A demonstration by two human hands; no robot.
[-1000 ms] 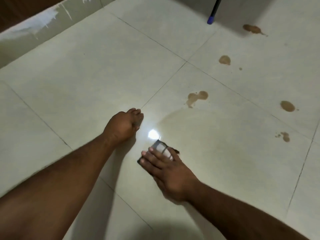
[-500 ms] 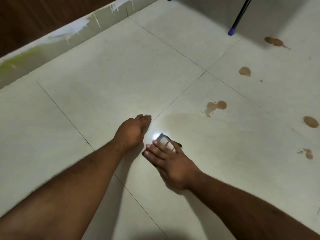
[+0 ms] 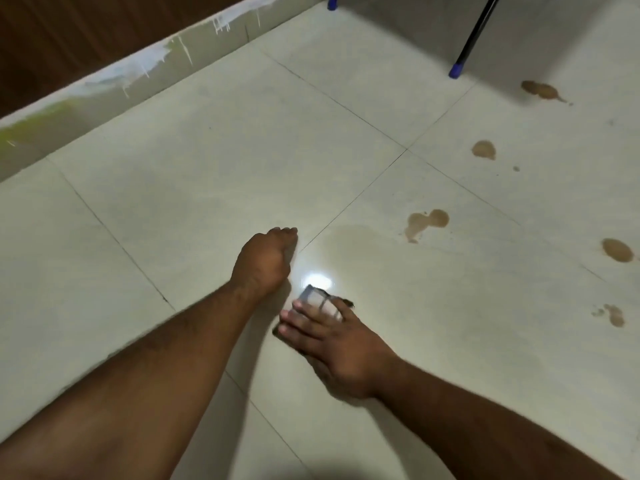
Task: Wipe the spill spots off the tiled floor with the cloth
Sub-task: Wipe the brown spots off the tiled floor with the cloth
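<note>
A: How many spill spots are on the tiled floor (image 3: pixel 207 174)?

B: I count five brown ones: one far off by the pole (image 3: pixel 542 91), a round one nearer (image 3: pixel 483 149), a double blotch mid-floor (image 3: pixel 426 221), one at the right edge (image 3: pixel 617 250), and a small broken one (image 3: pixel 613 315). A faint wet smear (image 3: pixel 353 237) makes a sixth mark.

A: And cloths?

B: One cloth (image 3: pixel 320 301).

A: Hands?

B: Two hands: left hand (image 3: pixel 265 261), right hand (image 3: pixel 337 344).

A: Anything else?

B: Two blue-tipped feet, one on a dark pole (image 3: pixel 456 69), one at the top edge (image 3: pixel 332 2).
</note>
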